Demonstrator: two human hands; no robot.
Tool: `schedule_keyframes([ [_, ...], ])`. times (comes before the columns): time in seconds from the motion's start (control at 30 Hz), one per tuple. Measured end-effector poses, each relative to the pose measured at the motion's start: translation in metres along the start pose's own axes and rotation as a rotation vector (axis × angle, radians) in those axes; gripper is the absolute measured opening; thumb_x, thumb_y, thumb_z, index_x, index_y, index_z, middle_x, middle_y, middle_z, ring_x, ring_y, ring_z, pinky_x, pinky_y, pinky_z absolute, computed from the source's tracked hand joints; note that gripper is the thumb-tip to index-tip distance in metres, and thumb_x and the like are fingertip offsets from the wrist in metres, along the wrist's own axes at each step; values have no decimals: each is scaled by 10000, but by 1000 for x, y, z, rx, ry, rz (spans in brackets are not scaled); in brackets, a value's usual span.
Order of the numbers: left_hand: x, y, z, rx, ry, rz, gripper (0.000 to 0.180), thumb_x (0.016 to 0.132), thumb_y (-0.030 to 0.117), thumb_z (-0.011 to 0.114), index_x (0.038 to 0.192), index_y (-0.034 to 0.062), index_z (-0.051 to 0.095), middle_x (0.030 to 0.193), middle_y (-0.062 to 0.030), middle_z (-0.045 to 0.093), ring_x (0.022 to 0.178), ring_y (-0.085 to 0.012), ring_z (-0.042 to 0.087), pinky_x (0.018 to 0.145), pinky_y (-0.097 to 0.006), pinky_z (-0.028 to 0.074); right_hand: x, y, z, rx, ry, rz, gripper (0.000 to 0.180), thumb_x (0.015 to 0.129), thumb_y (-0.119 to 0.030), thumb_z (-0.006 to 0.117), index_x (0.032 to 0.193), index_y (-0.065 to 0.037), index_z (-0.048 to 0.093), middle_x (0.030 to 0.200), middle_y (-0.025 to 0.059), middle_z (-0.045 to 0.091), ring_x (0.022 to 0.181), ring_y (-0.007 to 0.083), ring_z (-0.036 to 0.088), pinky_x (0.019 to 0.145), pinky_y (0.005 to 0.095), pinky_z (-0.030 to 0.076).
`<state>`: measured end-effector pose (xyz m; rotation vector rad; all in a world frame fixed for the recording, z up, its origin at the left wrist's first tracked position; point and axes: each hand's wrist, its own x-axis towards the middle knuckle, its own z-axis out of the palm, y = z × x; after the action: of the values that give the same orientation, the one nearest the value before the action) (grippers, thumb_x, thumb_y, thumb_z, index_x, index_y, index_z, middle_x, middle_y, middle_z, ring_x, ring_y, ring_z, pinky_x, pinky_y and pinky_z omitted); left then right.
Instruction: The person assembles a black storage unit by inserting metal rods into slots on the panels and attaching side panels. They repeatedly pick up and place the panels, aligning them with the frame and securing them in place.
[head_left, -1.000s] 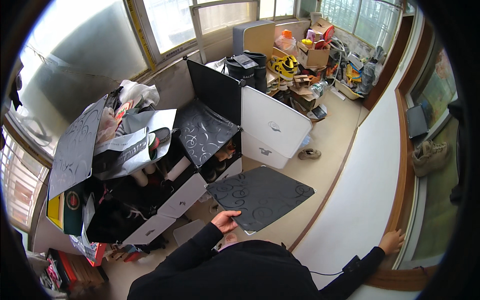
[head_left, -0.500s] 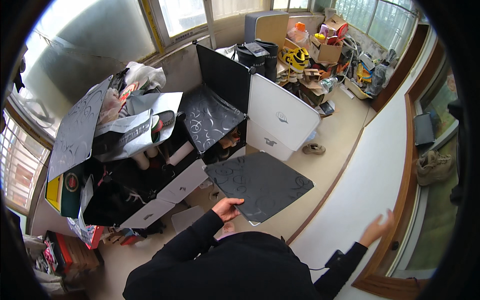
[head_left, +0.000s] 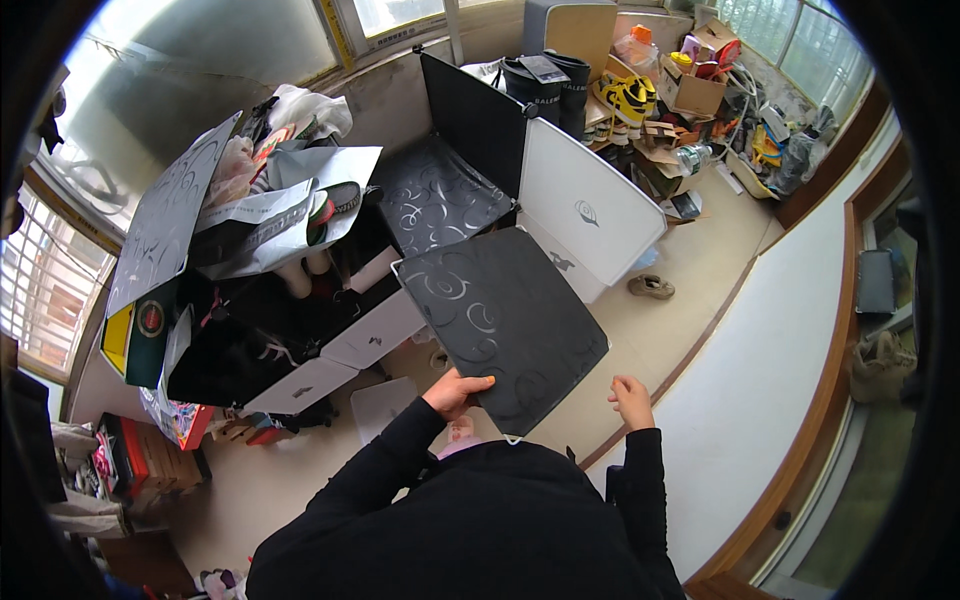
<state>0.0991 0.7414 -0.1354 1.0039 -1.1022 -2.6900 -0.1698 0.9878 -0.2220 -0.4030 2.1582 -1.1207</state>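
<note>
My left hand (head_left: 455,392) grips the near left edge of a black square panel (head_left: 510,325) with a glossy swirl pattern, its thumb on top. The panel is tilted in front of my body, a white clip at its lower corner. Apart from the panel, to its right, my right hand (head_left: 630,402) has its fingers curled in, with nothing visible in them. Beyond the panel stands a cube cabinet with a black swirl-patterned top (head_left: 445,200), an upright black panel (head_left: 470,120) and a white door (head_left: 590,190) swung out.
Bags and shoes pile on the cabinet's left part, beside a leaning swirl panel (head_left: 170,220). Shoe boxes (head_left: 150,450) stack at lower left. A brown shoe (head_left: 651,287) lies on the floor (head_left: 715,240). Cartons and yellow shoes (head_left: 625,100) crowd the back; a wood-framed ledge runs along the right.
My right hand has come in from the far right toward the panel, and its fingers have curled. The panel in my left hand has turned and tipped more steeply. The view has shifted slightly.
</note>
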Motion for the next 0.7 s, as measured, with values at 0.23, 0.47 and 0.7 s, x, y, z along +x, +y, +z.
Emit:
schedule_keyframes([
  [0.23, -9, -7, 0, 1, 59, 121, 427, 856, 97, 618, 1252, 28, 476, 1187, -82, 563, 1075, -226, 551, 919, -369, 443, 27, -5, 3, 163, -156, 40, 286, 864, -184, 544, 1077, 4, 577, 858, 70, 615, 682, 136, 613, 558, 254, 477],
  [0.47, -12, -6, 32, 1, 139, 185, 381, 870, 101, 601, 1225, 20, 488, 1164, -85, 567, 1038, -214, 567, 885, -361, 468, 9, -41, 23, -385, -77, -534, 442, 783, -34, 550, 1219, -33, 479, 904, 134, 537, 792, 270, 577, 685, 362, 481],
  [0.7, 8, 10, 96, -50, 179, 233, 331, 903, 117, 543, 1211, 15, 475, 1140, -97, 570, 984, -232, 592, 803, -395, 511, -7, -66, 44, -358, 36, -778, 477, 767, -27, 574, 1234, -76, 493, 922, 148, 538, 807, 317, 571, 691, 403, 465],
])
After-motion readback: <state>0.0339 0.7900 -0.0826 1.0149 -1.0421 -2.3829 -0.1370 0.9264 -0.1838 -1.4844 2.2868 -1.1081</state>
